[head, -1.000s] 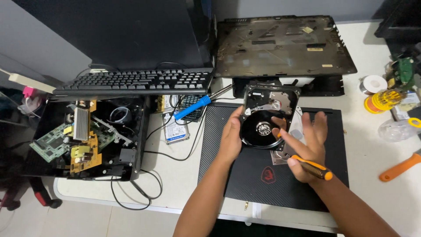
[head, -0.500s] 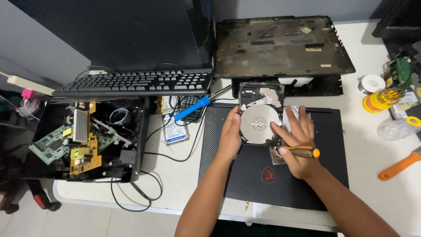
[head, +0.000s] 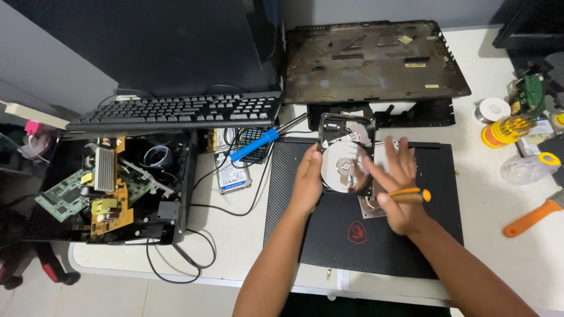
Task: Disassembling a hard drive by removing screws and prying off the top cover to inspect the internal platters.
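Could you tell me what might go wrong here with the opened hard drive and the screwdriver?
The right hand spreads its fingers over the bare shiny platter of the hard drive; a touch could smudge it. The orange-handled screwdriver pinched under its thumb might slip onto it. The left hand only steadies one side.

The opened silver hard drive with its shiny round platter lies at the 12 o'clock edge of the closed black carbon-patterned laptop on the white bench. The left hand rests at the drive's 9 o'clock side, the right hand at its 3 o'clock, holding an orange-and-black-handled screwdriver. A black keyboard sits at 10 o'clock, an open black case of circuit boards at 9 o'clock, and a dark upturned laptop base cover at 12 o'clock.
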